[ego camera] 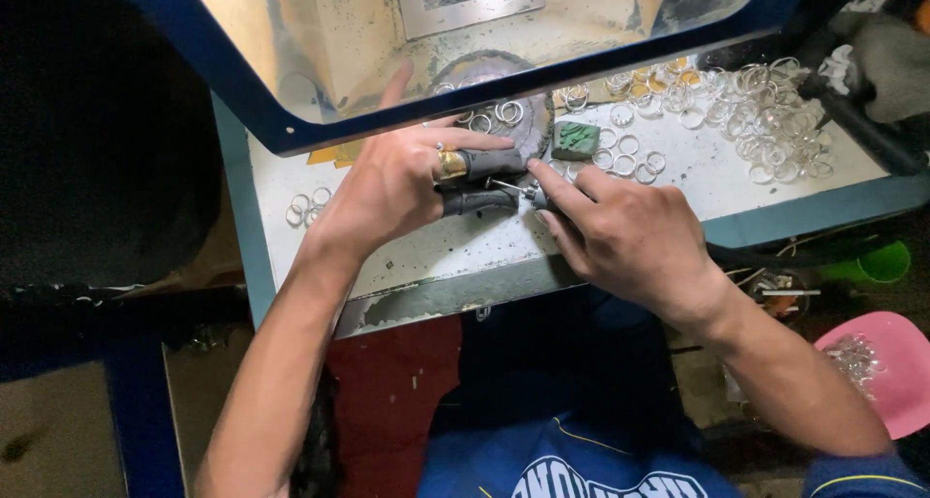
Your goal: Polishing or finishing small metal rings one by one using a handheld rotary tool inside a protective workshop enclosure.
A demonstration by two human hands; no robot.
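My left hand (402,180) rests on the white worktop (465,241), with dark finger guards on two fingers and a gold ring on one. Its fingertips pinch a small silver ring against a round dark pad (528,120). My right hand (620,232) comes in from the right and grips a thin rotary tool tip (509,188), whose point meets the left fingertips. A green block (575,140) lies just behind the right fingertips.
Several silver rings (765,110) are heaped at the back right, a few more (305,207) at the left edge. A blue-framed clear shield (465,91) hangs over the bench. A pink bowl (877,362) and a green cup (877,263) sit lower right.
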